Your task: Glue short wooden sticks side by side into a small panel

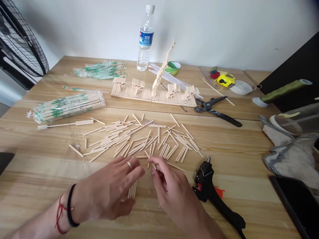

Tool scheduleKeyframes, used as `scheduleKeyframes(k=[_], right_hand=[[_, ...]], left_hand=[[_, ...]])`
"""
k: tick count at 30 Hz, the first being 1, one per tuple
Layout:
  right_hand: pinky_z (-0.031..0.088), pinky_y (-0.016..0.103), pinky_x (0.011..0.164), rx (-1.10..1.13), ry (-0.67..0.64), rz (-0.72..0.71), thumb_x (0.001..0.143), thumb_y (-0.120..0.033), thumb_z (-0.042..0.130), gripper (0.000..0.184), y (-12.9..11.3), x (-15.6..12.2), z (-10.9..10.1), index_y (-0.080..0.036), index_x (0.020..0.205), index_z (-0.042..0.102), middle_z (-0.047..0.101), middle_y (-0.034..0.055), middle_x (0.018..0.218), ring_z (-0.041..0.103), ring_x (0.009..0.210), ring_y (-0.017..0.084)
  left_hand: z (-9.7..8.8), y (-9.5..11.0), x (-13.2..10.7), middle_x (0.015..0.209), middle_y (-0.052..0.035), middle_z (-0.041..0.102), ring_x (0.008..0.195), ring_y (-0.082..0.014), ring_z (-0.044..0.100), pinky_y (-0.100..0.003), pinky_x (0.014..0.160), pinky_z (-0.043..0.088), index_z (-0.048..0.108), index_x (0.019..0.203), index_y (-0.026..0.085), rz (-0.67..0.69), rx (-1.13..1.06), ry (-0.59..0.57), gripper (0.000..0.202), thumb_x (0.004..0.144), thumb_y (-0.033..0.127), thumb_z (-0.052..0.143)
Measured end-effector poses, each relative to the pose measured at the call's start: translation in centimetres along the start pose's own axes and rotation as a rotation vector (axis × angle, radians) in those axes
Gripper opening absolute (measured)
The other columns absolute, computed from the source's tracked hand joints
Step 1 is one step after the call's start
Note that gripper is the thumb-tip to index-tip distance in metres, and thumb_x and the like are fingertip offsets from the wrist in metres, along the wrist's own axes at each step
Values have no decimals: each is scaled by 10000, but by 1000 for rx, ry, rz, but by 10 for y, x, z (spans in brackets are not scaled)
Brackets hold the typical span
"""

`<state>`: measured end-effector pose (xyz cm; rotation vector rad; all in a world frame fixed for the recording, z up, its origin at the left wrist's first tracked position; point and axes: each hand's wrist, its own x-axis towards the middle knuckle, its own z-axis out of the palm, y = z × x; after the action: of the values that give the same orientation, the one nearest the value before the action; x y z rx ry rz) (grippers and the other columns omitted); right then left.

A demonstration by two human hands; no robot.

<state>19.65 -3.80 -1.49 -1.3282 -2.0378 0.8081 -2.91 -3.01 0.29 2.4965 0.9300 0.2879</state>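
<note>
My left hand (109, 189) curls over a small row of short wooden sticks (133, 191) on the table, thumb at their near end and fingers at their far end. The hand covers part of that row. Between thumb and index finger, my right hand (168, 189) pinches a short wooden stick (154, 166), just right of the left fingertips. Many loose cut sticks (112, 137) lie scattered beyond both hands. To the right of my right hand rests a black hot glue gun (205, 179), its nozzle pointing away from me.
Farther back stands a stick-built model (134, 94) with a tall leaning piece. Around it are packaged sticks (69, 104), a water bottle (145, 39), pliers (211, 108) and a yellow tape measure (225, 79). A phone (296, 202) and cloth (286, 149) lie right; a fan (22, 36) stands left.
</note>
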Motion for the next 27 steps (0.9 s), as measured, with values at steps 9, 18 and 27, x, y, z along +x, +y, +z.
scheduleKeyframes(k=[9,18,27], right_hand=[[479,294,644,44,-259,-143,933,-46,528,229,-15,-8,-10,-274,913,534,640,-35,760,627,640,167],[489,321,671,21,-332,-79,1009,-54,513,228,-5,-5,-5,-232,1072,640,738,12,849,702,728,207],[526,304,679,4,-248,-74,820,74,756,405,0,0,-1,-238,1029,603,717,5,952,704,766,195]], left_hand=[[-3,-9,0,1019,-49,658,868,-275,661,-394,766,522,449,1041,259,-90,51,123,421,796,185,784],[-10,1,4,1063,-45,643,983,-277,667,-398,862,545,490,1041,222,-162,-12,-92,411,849,165,850],[-3,1,5,1120,-51,621,970,-258,660,-384,833,564,467,1077,229,-162,-52,-134,441,842,49,794]])
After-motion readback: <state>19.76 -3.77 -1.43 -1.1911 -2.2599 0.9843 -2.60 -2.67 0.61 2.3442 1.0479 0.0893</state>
